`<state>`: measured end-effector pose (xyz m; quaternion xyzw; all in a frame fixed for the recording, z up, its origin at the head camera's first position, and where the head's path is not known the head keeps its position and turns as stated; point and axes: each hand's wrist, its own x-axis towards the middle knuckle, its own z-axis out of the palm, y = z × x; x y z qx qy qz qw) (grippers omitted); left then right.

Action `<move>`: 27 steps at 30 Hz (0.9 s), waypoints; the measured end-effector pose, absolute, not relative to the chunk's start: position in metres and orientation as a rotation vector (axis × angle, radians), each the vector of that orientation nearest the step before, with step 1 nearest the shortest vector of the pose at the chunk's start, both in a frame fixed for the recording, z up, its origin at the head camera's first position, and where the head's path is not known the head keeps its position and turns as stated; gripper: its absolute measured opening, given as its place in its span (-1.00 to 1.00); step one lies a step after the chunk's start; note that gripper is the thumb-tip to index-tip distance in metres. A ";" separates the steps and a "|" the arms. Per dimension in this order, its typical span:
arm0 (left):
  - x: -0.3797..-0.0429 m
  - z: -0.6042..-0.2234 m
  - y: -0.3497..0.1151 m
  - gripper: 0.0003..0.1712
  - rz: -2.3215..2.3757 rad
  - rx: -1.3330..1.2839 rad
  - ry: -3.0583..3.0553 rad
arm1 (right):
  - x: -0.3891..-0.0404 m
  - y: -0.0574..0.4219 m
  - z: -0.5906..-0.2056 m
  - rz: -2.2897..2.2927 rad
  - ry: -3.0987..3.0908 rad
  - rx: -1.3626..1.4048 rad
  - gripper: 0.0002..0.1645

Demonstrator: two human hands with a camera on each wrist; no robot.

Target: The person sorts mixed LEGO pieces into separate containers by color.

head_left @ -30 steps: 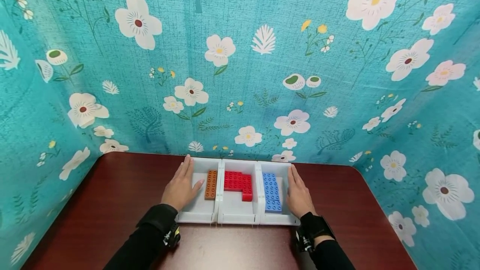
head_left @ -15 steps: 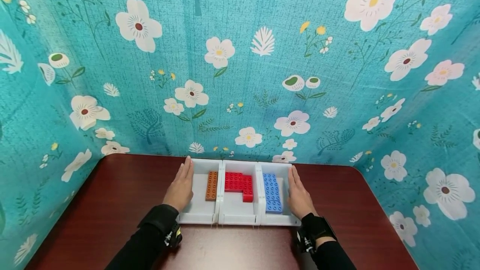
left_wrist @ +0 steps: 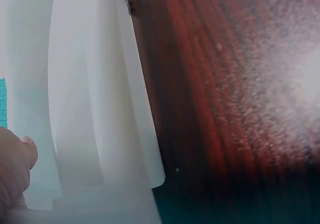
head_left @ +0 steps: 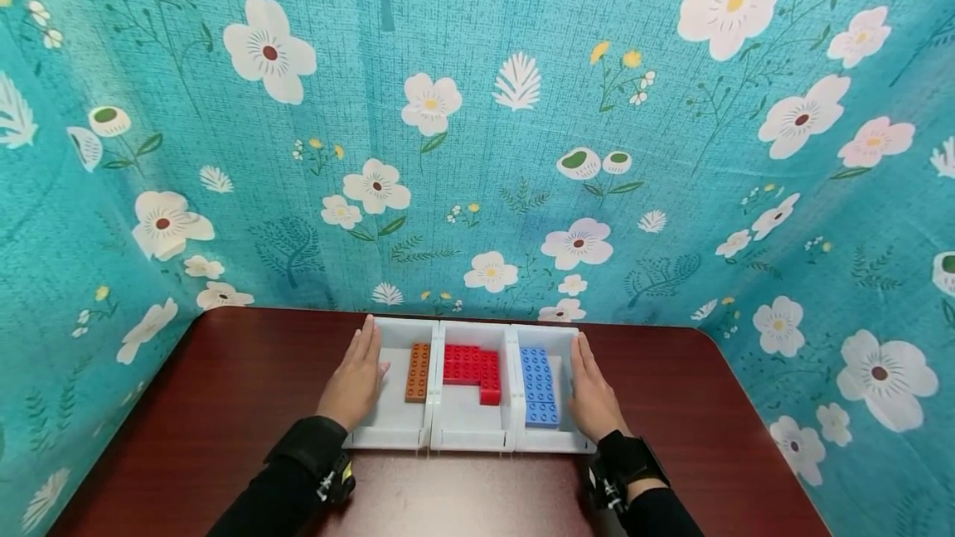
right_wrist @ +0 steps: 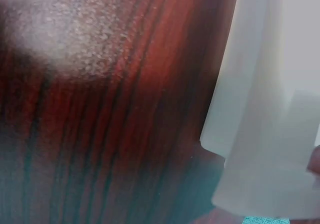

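Note:
Three white bins stand side by side on the table in the head view. The left bin (head_left: 388,429) holds brown toy bricks (head_left: 418,373) by its right wall. Red toy bricks (head_left: 472,365) in an L shape lie in the middle bin (head_left: 470,440). In the right bin (head_left: 555,440) are blue toy bricks (head_left: 539,386). My left hand (head_left: 353,379) rests with straight fingers along the row's left outer wall, thumb over the rim. Against the right outer wall lies my right hand (head_left: 594,392), fingers also straight. Both wrist views show mostly bin wall, with little of each hand.
The dark red-brown table (head_left: 246,404) has rounded far corners and shines near the front. Right behind the bins hangs a turquoise flowered cloth (head_left: 462,189), which also runs down both sides of the table.
My left thumb, stretched over the left bin one second ago, dropped from sight and now shows again, shorter, at the rim. The bins, the bricks and my right hand keep their places.

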<state>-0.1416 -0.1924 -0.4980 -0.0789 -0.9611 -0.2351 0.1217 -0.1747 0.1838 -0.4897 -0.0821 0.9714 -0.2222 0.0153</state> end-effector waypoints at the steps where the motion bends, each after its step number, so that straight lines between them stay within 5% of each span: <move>1: -0.141 -0.499 -0.193 -0.24 -0.689 -0.229 -2.805 | -0.174 0.184 -0.490 -0.693 3.021 -0.259 0.03; 9: -0.137 -0.502 -0.192 -0.19 -0.699 -0.184 -2.828 | -0.169 0.185 -0.497 -0.654 3.163 -0.376 -0.14; 27: -0.143 -0.497 -0.190 -0.13 -0.643 -0.160 -2.828 | -0.181 0.184 -0.500 -0.539 3.249 -0.361 -0.02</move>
